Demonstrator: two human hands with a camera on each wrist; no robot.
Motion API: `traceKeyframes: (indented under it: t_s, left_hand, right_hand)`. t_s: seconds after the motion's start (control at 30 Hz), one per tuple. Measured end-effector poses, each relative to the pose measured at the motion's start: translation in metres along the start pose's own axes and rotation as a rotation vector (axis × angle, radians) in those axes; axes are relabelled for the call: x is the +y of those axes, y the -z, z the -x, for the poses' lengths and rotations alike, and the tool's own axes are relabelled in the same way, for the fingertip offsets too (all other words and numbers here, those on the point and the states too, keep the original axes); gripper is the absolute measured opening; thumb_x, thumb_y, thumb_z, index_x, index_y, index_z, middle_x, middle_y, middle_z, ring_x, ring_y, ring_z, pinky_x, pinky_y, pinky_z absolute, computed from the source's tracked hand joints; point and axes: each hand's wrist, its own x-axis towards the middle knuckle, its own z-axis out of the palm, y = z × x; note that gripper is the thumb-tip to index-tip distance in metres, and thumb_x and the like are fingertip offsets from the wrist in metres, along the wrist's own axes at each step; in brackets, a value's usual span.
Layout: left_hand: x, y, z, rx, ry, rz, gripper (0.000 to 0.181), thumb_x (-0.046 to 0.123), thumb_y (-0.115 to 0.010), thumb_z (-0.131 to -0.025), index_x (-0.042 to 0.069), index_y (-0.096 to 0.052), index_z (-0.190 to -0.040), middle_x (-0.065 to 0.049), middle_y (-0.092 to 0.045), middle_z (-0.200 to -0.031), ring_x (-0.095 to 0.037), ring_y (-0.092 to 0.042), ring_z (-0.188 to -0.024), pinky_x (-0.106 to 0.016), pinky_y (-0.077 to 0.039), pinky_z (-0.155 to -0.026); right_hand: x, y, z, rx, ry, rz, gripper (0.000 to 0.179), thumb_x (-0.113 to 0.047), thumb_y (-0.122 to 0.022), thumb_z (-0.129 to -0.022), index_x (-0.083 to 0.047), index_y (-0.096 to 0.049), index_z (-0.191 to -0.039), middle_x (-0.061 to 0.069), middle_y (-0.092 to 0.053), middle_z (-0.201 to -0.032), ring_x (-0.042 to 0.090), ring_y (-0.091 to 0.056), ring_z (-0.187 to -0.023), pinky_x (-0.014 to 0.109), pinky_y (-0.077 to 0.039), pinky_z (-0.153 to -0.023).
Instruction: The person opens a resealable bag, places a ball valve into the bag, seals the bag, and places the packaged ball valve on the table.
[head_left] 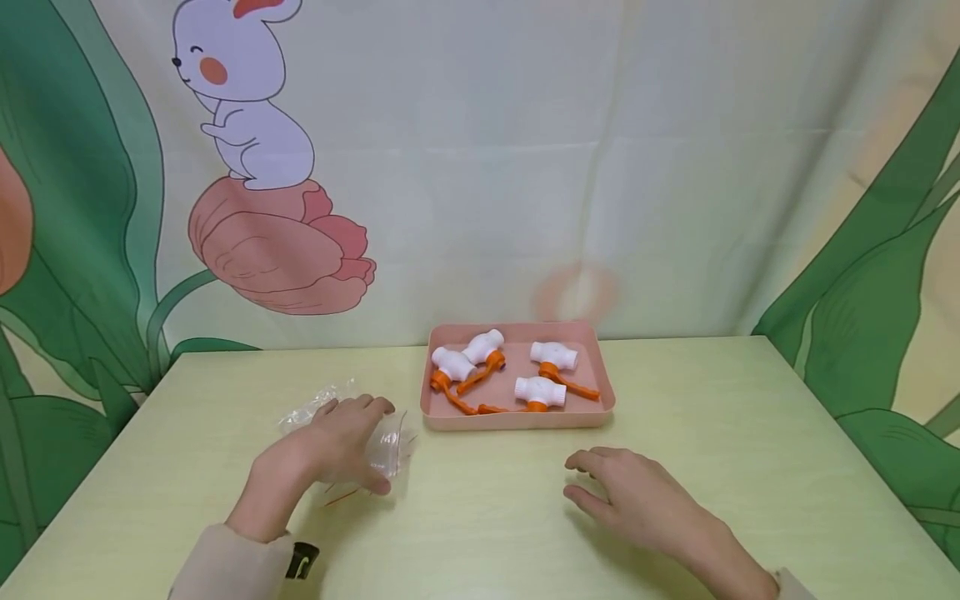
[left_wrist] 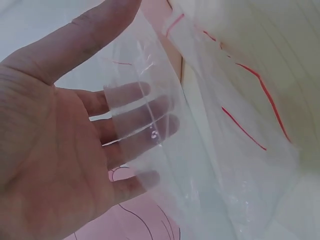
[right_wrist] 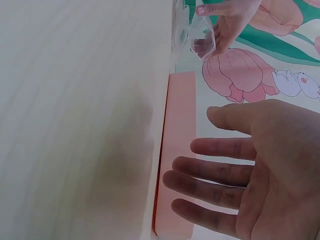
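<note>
My left hand [head_left: 330, 446] is over clear plastic zip bags [head_left: 388, 446] with red seal lines, on the table's left side. In the left wrist view the fingers [left_wrist: 135, 122] are spread and nearly straight, their tips behind one bag's film, and the thumb stands apart from them. My right hand [head_left: 637, 500] hovers above the table at the right, holding nothing, its fingers [right_wrist: 210, 187] loosely extended. Between the hands and farther back sits a pink tray [head_left: 517, 423]. Several white ball valves [head_left: 542, 392] with orange lever handles lie in it.
The pale yellow-green table [head_left: 480, 517] ends at the back against a printed curtain [head_left: 465, 167] with a rabbit and flowers. A black strap piece [head_left: 302, 560] shows beside the left sleeve [head_left: 232, 567].
</note>
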Motion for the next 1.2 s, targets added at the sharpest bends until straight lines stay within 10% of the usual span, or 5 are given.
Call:
traceKeyframes:
  t_s: [0.53, 1.2]
  left_hand:
    - [0.018, -0.002, 0.006, 0.141, -0.076, -0.011, 0.095, 0.041, -0.094, -0.074, -0.002, -0.047, -0.145, -0.018, -0.054, -0.141, -0.039, -0.051, -0.131, -0.06, -0.031, -0.114]
    - [0.073, -0.022, 0.002, 0.318, -0.271, -0.048, 0.095, 0.058, -0.087, -0.075, 0.007, -0.048, -0.144, -0.009, -0.057, -0.14, -0.025, -0.053, -0.131, -0.051, -0.037, -0.11]
  right_hand:
    - [-0.004, 0.0, -0.003, 0.064, 0.051, -0.05, 0.021, -0.026, -0.072, -0.098, -0.013, -0.073, -0.114, -0.008, -0.072, -0.104, 0.013, -0.067, -0.096, 0.038, -0.056, -0.082]
    - [-0.024, 0.002, -0.011, 0.36, 0.364, -0.366, 0.028, 0.009, -0.078, -0.085, -0.016, -0.072, -0.096, -0.012, -0.068, -0.097, 0.007, -0.066, -0.086, 0.03, -0.059, -0.075]
